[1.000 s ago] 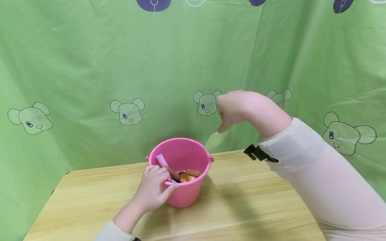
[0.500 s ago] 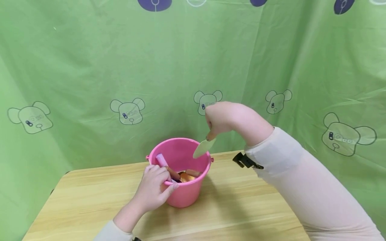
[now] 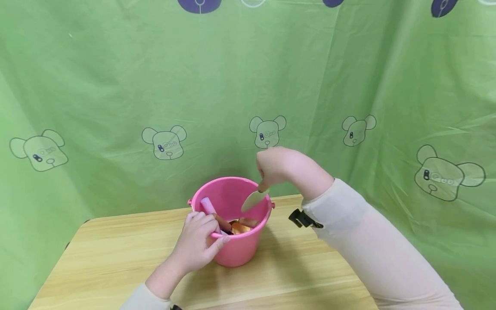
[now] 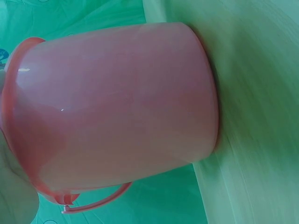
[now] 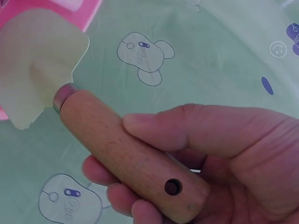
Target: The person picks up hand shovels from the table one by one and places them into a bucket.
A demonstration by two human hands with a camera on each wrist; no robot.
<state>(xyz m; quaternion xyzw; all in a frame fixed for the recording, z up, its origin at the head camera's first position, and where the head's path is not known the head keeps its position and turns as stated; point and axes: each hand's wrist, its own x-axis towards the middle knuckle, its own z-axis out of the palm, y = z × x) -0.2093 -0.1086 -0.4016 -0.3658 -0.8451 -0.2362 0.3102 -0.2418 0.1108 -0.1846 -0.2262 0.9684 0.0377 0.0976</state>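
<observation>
A pink bucket (image 3: 237,252) stands upright on the table. My left hand (image 3: 200,241) grips its near-left rim, fingers over the inside and thumb outside; the left wrist view shows the bucket wall (image 4: 121,102) up close. Above the right side of the opening, my right hand (image 3: 276,165) holds a hand trowel (image 3: 253,201), its pale blade slanting down into the bucket. In the right wrist view the fingers and thumb wrap its wooden handle (image 5: 110,133). Inside the bucket lie a lilac rod (image 3: 208,206), brown wooden-looking handles (image 3: 222,222) and a shiny copper-coloured piece (image 3: 241,228).
The bucket rests on a light wooden table (image 3: 128,249). Behind it hangs a green curtain (image 3: 217,86) printed with bear heads, close to the table's back edge. The bucket's curved carrying handle (image 4: 100,204) hangs down on its far side.
My right hand has moved left and down with the trowel, from right of the bucket to over its opening, the blade now below the rim. My left hand has stayed put.
</observation>
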